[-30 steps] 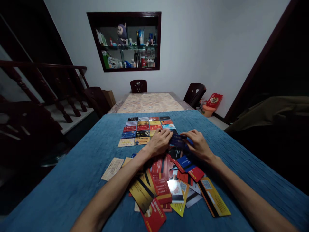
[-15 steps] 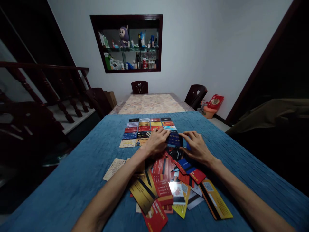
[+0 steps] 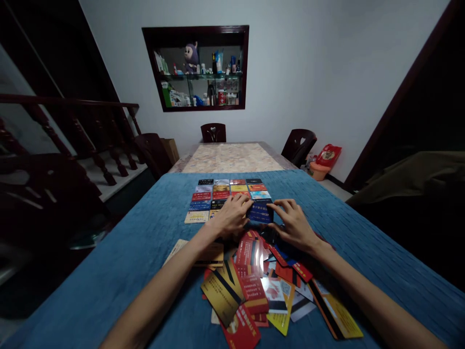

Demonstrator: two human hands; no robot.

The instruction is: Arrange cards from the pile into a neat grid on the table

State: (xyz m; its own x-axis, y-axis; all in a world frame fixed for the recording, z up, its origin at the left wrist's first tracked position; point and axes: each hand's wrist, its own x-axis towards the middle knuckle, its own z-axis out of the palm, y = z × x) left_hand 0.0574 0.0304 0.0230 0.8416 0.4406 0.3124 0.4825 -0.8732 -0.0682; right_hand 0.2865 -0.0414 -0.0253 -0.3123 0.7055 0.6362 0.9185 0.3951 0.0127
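A dark blue card [image 3: 260, 213] with pale printing lies at the near right of a grid of cards, in its right-hand column. My left hand [image 3: 232, 215] has its fingertips on the card's left edge. The right edge is pinched by the fingers of my right hand [image 3: 295, 225]. Beyond my hands, neat rows include a yellow card [image 3: 239, 188], a light blue card [image 3: 260, 195] and a cream card [image 3: 196, 216]. My left hand covers part of the near rows. Below my wrists spreads a loose pile with a gold card [image 3: 222, 293] and a red card [image 3: 240, 327].
A blue cloth [image 3: 145, 232] covers the near table; a patterned tabletop [image 3: 232, 157] shows beyond. Chairs [image 3: 213, 133] stand around it. A wall niche [image 3: 203, 68] holds bottles and a purple plush toy [image 3: 191, 57]. Stair railings [image 3: 90, 131] are at left.
The dark blue card has shifted slightly left against the grid and sits straighter. Both hands moved along with it. The whole view has shifted a little.
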